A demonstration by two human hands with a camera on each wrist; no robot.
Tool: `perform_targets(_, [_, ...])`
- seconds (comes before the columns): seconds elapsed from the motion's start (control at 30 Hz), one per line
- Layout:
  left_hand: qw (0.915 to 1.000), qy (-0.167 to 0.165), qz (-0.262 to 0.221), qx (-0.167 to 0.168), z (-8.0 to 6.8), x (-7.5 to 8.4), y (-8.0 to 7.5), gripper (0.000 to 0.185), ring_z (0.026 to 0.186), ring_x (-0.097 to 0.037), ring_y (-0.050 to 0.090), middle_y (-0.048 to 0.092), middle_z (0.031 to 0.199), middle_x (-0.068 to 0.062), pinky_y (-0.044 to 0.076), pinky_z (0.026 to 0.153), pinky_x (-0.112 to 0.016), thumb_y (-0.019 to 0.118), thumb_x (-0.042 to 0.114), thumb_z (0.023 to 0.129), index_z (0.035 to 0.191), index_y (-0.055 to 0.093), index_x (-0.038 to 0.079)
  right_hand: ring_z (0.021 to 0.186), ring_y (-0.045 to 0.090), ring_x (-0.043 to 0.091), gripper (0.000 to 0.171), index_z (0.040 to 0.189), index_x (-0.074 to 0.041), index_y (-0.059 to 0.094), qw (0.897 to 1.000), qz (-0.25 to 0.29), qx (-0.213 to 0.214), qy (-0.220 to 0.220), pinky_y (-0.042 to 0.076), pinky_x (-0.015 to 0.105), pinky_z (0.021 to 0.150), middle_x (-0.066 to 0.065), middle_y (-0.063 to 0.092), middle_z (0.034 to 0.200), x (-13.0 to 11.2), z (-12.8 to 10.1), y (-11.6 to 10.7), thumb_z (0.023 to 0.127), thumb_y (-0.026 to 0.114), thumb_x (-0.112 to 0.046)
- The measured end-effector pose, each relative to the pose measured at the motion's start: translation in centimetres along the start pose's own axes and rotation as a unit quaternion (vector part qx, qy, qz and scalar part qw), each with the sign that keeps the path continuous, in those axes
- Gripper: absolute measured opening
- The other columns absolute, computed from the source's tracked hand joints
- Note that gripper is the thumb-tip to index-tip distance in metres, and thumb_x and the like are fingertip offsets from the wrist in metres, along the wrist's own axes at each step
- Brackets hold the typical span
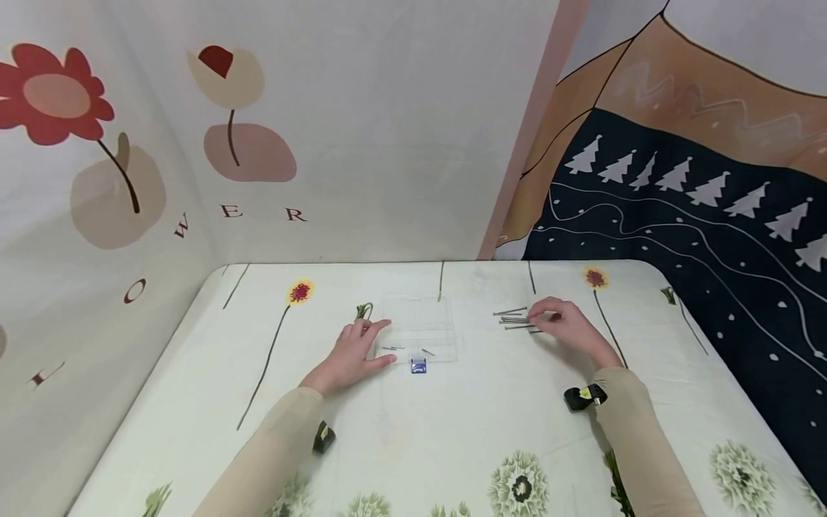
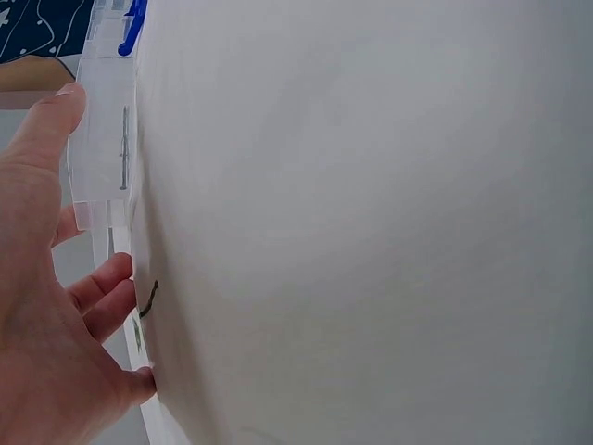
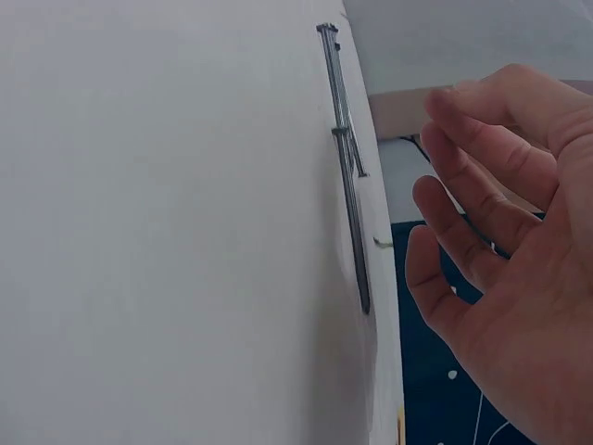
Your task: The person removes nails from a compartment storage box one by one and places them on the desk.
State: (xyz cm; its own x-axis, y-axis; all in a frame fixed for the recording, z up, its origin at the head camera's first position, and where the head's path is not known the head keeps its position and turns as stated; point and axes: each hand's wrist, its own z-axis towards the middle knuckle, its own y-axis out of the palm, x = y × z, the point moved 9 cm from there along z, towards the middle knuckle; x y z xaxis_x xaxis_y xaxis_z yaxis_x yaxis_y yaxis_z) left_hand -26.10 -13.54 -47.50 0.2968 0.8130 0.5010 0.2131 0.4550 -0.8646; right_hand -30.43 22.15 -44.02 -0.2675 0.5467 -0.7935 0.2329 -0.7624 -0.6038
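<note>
Several nails (image 1: 515, 319), clear box (image 1: 420, 319), "OWER" lettering (image 1: 182, 225)

Head view forward and down, wrist views close, seemingly sideways, table (image 1: 446, 424) shared

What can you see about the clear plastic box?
The box looks like clear plastic, with a blue latch at its front. It rests flat on the flowered cloth, with a few thin nails inside near the front. The left grip is at its left side, the thumb seemingly touching it. Whether it's open is hard to tell.
</note>
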Motion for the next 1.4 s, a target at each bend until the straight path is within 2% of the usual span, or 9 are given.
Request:
perform_targets(0.23, [1.0,0.004,0.005,-0.003,-0.1,0.0,0.0,0.073,0.113,-0.034,0.037,0.04,0.127,-0.017,0.031,0.098,-0.05,0.065,0.046,0.09,0.148,0.037,0.012,0.102,0.052,0.031,0.013,0.099,0.01,0.067,1.0,-0.006,-0.005,-0.005,0.043,0.037,0.082,0.025,0.06,0.112,-3.4,0.1,0.9,0.092,0.06,0.002])
perform_targets(0.33, [1.0,0.003,0.005,-0.003,-0.1,0.1,-0.1,0.073,0.113,-0.034,0.037,0.04,0.127,-0.018,0.03,0.099,-0.05,0.066,0.046,0.09,0.148,0.037,0.012,0.101,0.051,0.031,0.011,0.098,0.009,0.067,1.0,0.002,-0.008,-0.014,0.044,0.038,0.081,0.024,0.061,0.11,-3.4,0.6,1.5,0.091,0.061,0.003])
perform_targets(0.53, [1.0,0.005,0.004,-0.006,-0.1,0.2,0.0,0.074,0.114,-0.034,0.037,0.04,0.128,-0.018,0.031,0.099,-0.05,0.065,0.047,0.09,0.148,0.036,0.013,0.1,0.054,0.025,0.01,0.098,0.001,0.07,0.999,0.015,-0.017,-0.027,0.043,0.037,0.082,0.014,0.064,0.108,-1.1,2.2,3.3,0.092,0.065,-0.004])
perform_targets(0.6, [1.0,0.005,0.0,-0.006,-0.1,0.3,-0.1,0.074,0.114,-0.034,0.037,0.04,0.128,-0.018,0.031,0.098,-0.05,0.065,0.047,0.09,0.148,0.036,0.012,0.099,0.055,0.023,0.01,0.099,-0.001,0.071,0.999,0.015,-0.02,-0.033,0.044,0.036,0.083,0.011,0.064,0.107,-1.1,2.6,3.8,0.091,0.066,-0.005])
perform_targets(1.0, [1.0,0.0,0.005,-0.007,0.1,-0.1,0.0,0.074,0.112,-0.033,0.037,0.04,0.126,-0.016,0.033,0.096,-0.049,0.065,0.048,0.089,0.148,0.036,0.013,0.099,0.052,0.026,0.011,0.097,-0.005,0.07,0.995,0.032,-0.054,-0.074,0.043,0.042,0.084,0.007,0.062,0.105,-3.8,3.8,7.1,0.09,0.064,-0.002])
perform_targets(1.4, [1.0,0.006,0.007,-0.001,0.1,-0.2,0.0,0.073,0.111,-0.033,0.038,0.041,0.125,-0.017,0.033,0.096,-0.049,0.065,0.047,0.09,0.148,0.037,0.013,0.106,0.047,0.023,0.009,0.093,-0.01,0.071,0.992,0.007,-0.087,-0.094,0.039,0.045,0.09,0.001,0.062,0.106,-6.5,4.7,10.5,0.087,0.067,-0.004])
